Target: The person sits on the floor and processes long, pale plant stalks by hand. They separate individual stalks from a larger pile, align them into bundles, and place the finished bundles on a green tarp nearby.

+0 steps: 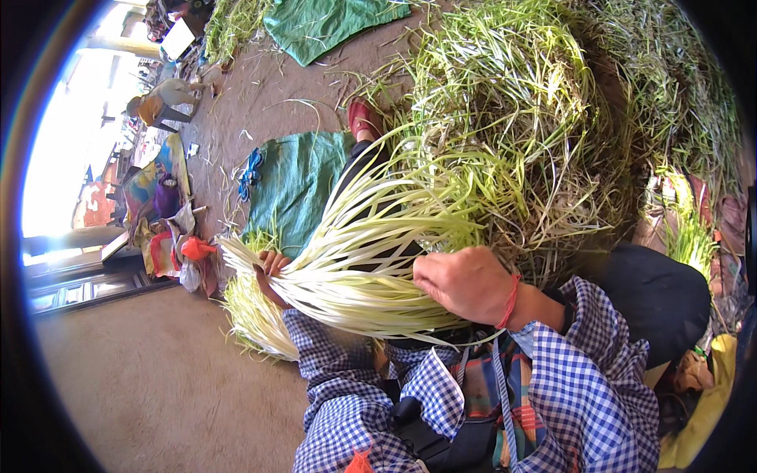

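Note:
A large bunch of long, pale green and white leafy stalks (355,260) fans out across my lap. My left hand (273,269) grips it near the white stem ends, which stick out beyond my fingers. Over the leafy side of the bunch is my right hand (464,284), its fingers curled at the leaves; whether it pinches any of them is hidden. A red string circles my right wrist. Below and beside my left hand lies another pile of pale stalks (257,319).
A big heap of loose green leaves (502,118) rises ahead and to the right. A green woven plastic sheet (295,177) lies by my shoe (364,118); another green sheet (331,26) is farther off. Bags and cloths (177,248) stand at left, and a person (162,106) bends over farther away.

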`<state>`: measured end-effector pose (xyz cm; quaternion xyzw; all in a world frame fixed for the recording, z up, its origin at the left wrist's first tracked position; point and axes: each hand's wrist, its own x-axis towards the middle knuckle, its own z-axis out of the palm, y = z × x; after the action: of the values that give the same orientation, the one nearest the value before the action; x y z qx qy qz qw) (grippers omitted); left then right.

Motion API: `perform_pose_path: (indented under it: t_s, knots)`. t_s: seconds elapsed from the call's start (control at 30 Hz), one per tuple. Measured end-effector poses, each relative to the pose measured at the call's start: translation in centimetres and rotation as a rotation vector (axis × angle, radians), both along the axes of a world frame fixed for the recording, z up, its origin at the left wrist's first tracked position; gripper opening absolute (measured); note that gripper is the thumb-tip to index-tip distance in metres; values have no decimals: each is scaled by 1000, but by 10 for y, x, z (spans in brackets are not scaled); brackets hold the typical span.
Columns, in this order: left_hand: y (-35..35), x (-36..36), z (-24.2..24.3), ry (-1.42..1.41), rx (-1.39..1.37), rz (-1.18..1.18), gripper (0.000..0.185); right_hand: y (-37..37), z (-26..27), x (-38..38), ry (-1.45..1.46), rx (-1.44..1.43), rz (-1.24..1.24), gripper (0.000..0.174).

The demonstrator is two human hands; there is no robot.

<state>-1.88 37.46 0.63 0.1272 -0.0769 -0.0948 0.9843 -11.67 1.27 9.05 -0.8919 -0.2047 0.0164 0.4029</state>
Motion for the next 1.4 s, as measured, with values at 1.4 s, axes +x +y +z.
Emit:
perform_pose_path:
  t_s: [1.4]
  knots:
    - [-24, 13, -5, 65, -11, -31, 21, -14, -44, 70, 461, 736, -141, 24]
